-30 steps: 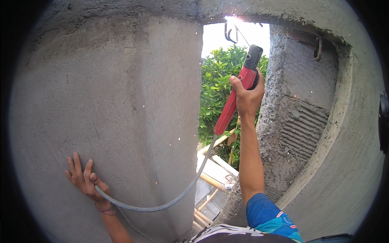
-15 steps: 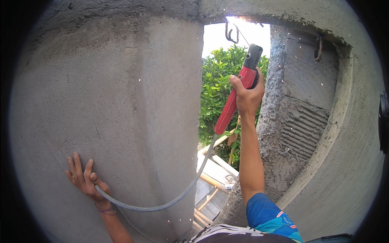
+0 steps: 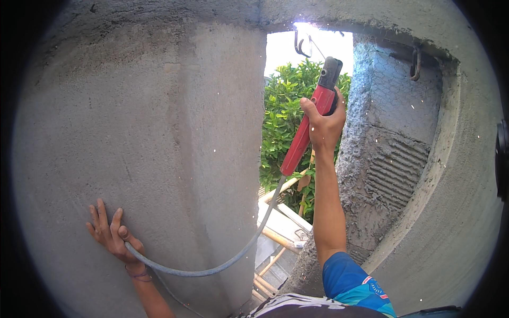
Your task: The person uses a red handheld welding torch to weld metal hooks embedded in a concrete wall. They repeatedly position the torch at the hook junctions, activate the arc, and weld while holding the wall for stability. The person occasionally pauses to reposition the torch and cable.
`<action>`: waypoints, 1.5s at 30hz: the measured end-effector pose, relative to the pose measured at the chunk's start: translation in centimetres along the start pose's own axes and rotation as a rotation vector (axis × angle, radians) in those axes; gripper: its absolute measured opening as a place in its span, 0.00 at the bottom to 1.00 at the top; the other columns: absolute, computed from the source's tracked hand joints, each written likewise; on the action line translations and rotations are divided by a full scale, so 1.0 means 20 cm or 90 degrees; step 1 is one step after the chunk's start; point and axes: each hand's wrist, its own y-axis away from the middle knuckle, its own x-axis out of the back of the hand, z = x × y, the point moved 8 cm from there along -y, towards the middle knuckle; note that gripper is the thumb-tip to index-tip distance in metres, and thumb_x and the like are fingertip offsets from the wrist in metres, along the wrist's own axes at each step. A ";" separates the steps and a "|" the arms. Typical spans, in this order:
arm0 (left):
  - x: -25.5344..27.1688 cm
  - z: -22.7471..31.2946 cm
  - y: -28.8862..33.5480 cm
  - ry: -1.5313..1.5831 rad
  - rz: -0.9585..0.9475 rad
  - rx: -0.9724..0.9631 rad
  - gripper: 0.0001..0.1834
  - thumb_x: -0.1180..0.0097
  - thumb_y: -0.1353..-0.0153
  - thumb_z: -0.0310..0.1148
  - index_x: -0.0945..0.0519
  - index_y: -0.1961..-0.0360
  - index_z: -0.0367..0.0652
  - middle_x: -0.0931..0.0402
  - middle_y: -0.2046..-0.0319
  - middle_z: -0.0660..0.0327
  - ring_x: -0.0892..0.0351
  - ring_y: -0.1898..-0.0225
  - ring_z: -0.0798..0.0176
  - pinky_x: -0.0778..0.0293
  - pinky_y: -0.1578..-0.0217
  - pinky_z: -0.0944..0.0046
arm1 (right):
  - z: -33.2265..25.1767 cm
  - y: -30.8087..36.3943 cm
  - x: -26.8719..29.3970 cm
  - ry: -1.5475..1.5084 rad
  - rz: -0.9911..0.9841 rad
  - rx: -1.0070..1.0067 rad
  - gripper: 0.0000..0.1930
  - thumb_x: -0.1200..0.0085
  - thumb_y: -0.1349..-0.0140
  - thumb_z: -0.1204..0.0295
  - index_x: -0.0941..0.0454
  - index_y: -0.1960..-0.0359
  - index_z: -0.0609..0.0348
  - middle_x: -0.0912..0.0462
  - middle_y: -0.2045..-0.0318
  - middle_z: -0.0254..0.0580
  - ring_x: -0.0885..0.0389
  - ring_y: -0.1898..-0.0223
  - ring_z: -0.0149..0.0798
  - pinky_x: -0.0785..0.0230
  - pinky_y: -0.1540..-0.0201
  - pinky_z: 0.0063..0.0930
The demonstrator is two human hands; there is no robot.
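A red welding electrode holder (image 3: 298, 146) with a black head is gripped in my right hand (image 3: 324, 119), its thumb laid along the side. A thin electrode (image 3: 317, 47) runs up from its head to a bright arc (image 3: 306, 25) at the top edge of the wall opening. Beside the arc hangs a bent metal hook (image 3: 302, 45). Lower left, my left hand (image 3: 112, 231) lies against the grey wall (image 3: 127, 132) with its fingers spread. The thick grey cable (image 3: 212, 271) from the holder sags across to it and passes under the thumb.
Rough masonry (image 3: 392, 153) edges the opening on the right, with another hook (image 3: 416, 63) near its top. Beyond the opening are a leafy tree (image 3: 283, 114) and bamboo poles (image 3: 277, 238) lower down. A curved plastered edge (image 3: 450, 138) stands at far right. Sparks fly about.
Both hands and the holder stay almost where they were. The arc still burns, its bluish light on the right masonry is stronger, and the flying sparks have shifted.
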 end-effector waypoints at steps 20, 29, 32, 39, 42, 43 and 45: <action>0.00 -0.01 0.00 0.019 0.010 -0.004 0.29 0.77 0.22 0.46 0.18 0.54 0.51 0.27 0.36 0.55 0.39 0.28 0.50 0.57 0.24 0.45 | -0.02 -0.02 0.00 0.050 0.005 0.019 0.42 0.29 0.49 0.65 0.38 0.35 0.70 0.18 0.59 0.47 0.17 0.59 0.37 0.24 0.51 0.31; 0.00 -0.01 0.01 0.017 0.006 -0.002 0.28 0.77 0.22 0.46 0.18 0.53 0.51 0.28 0.36 0.55 0.40 0.28 0.50 0.57 0.24 0.45 | 0.00 -0.03 -0.02 0.007 -0.006 0.005 0.42 0.30 0.49 0.66 0.38 0.35 0.71 0.18 0.60 0.46 0.17 0.60 0.36 0.24 0.53 0.30; 0.00 -0.01 0.01 0.021 0.005 0.000 0.28 0.76 0.22 0.46 0.18 0.53 0.51 0.28 0.35 0.54 0.39 0.28 0.49 0.57 0.25 0.44 | 0.00 -0.03 -0.03 0.002 -0.010 0.004 0.42 0.30 0.49 0.66 0.38 0.35 0.71 0.18 0.60 0.47 0.17 0.59 0.36 0.24 0.53 0.30; 0.00 -0.01 0.01 0.020 0.007 -0.004 0.28 0.76 0.22 0.46 0.18 0.53 0.51 0.28 0.35 0.55 0.40 0.27 0.50 0.57 0.25 0.44 | -0.01 -0.03 -0.03 0.006 -0.007 -0.004 0.42 0.30 0.49 0.66 0.38 0.35 0.70 0.18 0.59 0.47 0.17 0.59 0.36 0.24 0.52 0.30; 0.00 -0.01 0.01 0.018 0.007 -0.006 0.28 0.76 0.22 0.46 0.18 0.53 0.52 0.28 0.35 0.55 0.40 0.27 0.50 0.58 0.25 0.44 | -0.01 -0.04 -0.03 0.012 -0.001 0.001 0.42 0.30 0.49 0.66 0.38 0.35 0.70 0.18 0.59 0.46 0.17 0.59 0.36 0.24 0.52 0.30; -0.01 -0.02 0.01 0.024 0.007 -0.003 0.28 0.76 0.22 0.46 0.18 0.53 0.52 0.28 0.35 0.55 0.40 0.27 0.50 0.58 0.24 0.44 | -0.01 -0.04 -0.03 0.005 -0.002 -0.005 0.42 0.30 0.49 0.66 0.38 0.35 0.70 0.18 0.59 0.47 0.17 0.59 0.36 0.24 0.53 0.30; 0.00 -0.01 0.01 0.021 0.009 -0.007 0.28 0.76 0.22 0.46 0.18 0.53 0.52 0.28 0.35 0.55 0.40 0.27 0.50 0.58 0.24 0.44 | -0.01 -0.04 -0.03 0.001 -0.003 -0.008 0.42 0.30 0.49 0.66 0.38 0.35 0.70 0.18 0.59 0.47 0.17 0.59 0.36 0.23 0.53 0.30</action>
